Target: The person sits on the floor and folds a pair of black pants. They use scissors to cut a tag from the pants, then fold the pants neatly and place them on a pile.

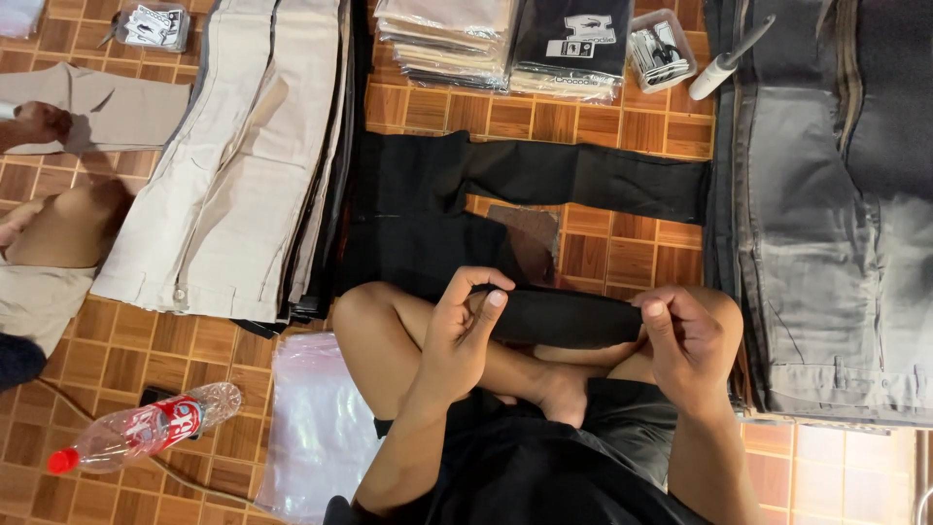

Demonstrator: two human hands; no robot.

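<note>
Black trousers (466,209) lie flat on the wood floor (622,258), the near leg drawn onto the lap. Left hand (465,331) and right hand (685,340) each pinch that leg end, probably to hold a fold taut. Beige stack (238,156) left of them, grey stack (826,214) right.

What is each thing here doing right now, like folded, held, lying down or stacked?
Left hand: gripping one end of the black trousers.
Right hand: gripping the same band.
Black trousers: spread on the floor, waist end held over the knees.
Beige trousers pile: stacked flat.
Grey jeans pile: stacked flat.
Clear plastic bottle with red cap: lying down, capped.
Clear plastic bags: lying flat.
</note>
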